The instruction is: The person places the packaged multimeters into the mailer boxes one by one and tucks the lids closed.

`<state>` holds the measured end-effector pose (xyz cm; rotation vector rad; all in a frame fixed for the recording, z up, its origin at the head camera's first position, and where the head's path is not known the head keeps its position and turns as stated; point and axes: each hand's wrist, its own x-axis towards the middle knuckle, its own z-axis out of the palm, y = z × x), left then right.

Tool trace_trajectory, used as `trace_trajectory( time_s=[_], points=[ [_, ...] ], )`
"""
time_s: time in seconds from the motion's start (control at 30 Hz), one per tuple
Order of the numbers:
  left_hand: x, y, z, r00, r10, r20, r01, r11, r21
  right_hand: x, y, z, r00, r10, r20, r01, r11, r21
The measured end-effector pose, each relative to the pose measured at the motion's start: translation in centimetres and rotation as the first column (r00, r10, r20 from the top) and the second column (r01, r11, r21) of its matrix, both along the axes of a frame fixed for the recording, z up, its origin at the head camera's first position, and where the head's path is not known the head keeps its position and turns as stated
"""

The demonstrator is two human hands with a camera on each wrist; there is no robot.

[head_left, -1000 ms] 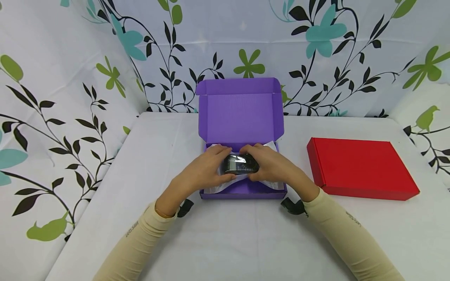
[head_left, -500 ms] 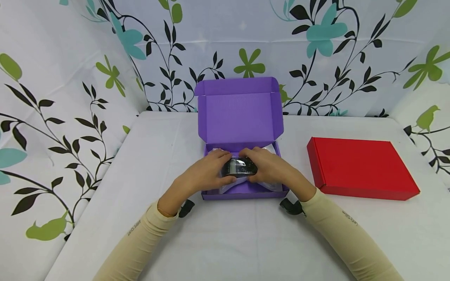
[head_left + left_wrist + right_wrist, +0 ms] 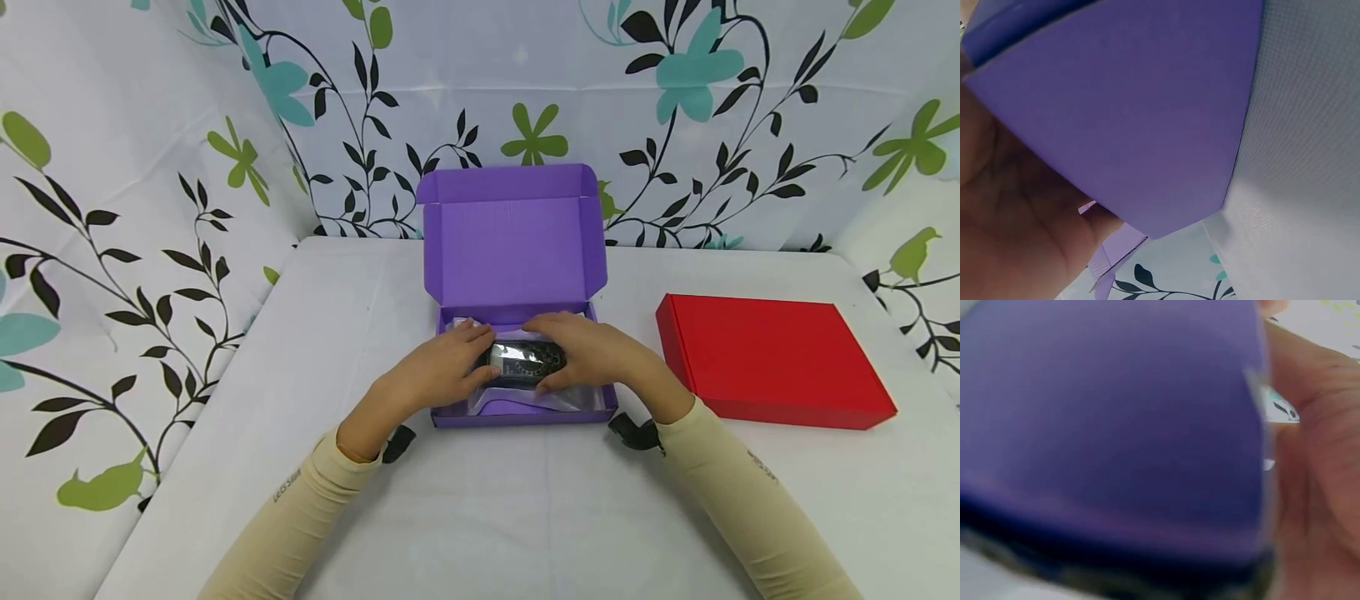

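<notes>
A black, glossy packaged item (image 3: 525,361) with a pale printed patch on its left part lies in the open purple box (image 3: 522,418). Translucent plastic wrap (image 3: 585,399) lines the box beneath and around it. My left hand (image 3: 444,362) holds the item's left end, thumb at the near side and fingers at the far side. Around the right end, my right hand (image 3: 600,354) is spread wider, its thumb by the near corner and its fingers beyond the far edge. In both wrist views, purple box walls (image 3: 1141,119) (image 3: 1116,425) hide the item.
The purple box's lid (image 3: 515,250) stands upright at the back. A closed red box (image 3: 772,354) lies to the right on the white-covered table (image 3: 480,517). A leaf-patterned cloth (image 3: 450,75) hangs behind and at the sides.
The black item has shifted slightly right and lies flatter, with more of its top showing. My right hand has moved right and its fingers have spread; my left hand has barely moved.
</notes>
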<state>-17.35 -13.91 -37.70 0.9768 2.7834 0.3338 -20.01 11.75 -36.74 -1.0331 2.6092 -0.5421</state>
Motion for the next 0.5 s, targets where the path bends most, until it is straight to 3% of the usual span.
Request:
trace_trajectory(
  time_s=[0.17, 0.5],
  points=[
    [0.17, 0.28, -0.09, 0.999, 0.006, -0.048, -0.011, 0.995, -0.104, -0.14, 0.51, -0.03, 1.0, -0.021, 0.009, 0.02, 0.998, 0.057],
    [0.73, 0.78, -0.58, 0.996, 0.027, -0.084, -0.05, 0.959, -0.28, -0.53, 0.5, -0.34, 1.0, -0.021, 0.007, 0.02, 0.996, 0.085]
  ],
)
